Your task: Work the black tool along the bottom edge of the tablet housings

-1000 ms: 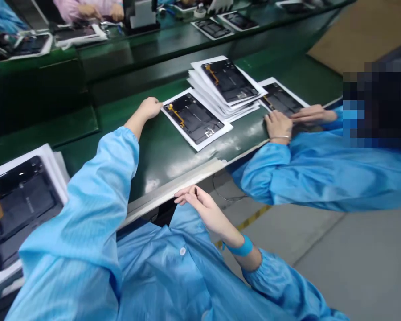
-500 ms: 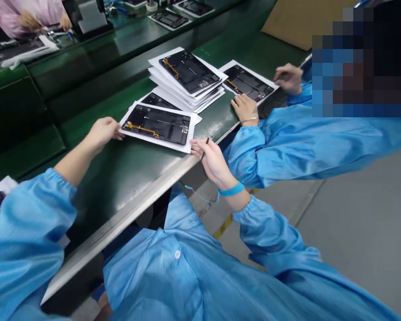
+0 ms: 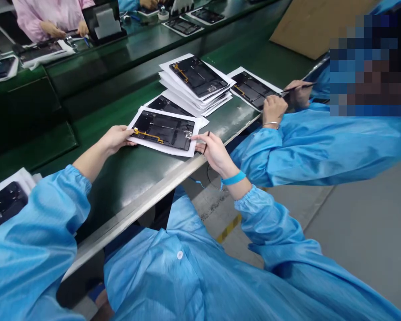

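A black tablet housing with an orange flex cable lies on a white sheet between my two hands. At its left end, my left hand is closed on the sheet and the housing's edge. My right hand pinches the right end, its index finger at the housing's corner; a dark band circles one finger. Partly under this sheet is another tablet housing on white paper. Just behind rises a stack of white sheets, topped by a further tablet housing.
To the right, a co-worker's hand touches a tablet housing; their other hand holds a thin dark tool. More housings on paper lie at my left elbow. A cardboard sheet is at the back right. The green bench has a pale front edge.
My left hand has closed further over the left end, and my right index finger has moved onto the housing's corner. The co-worker's hands have come closer together, over their housing. The view has shifted slightly.
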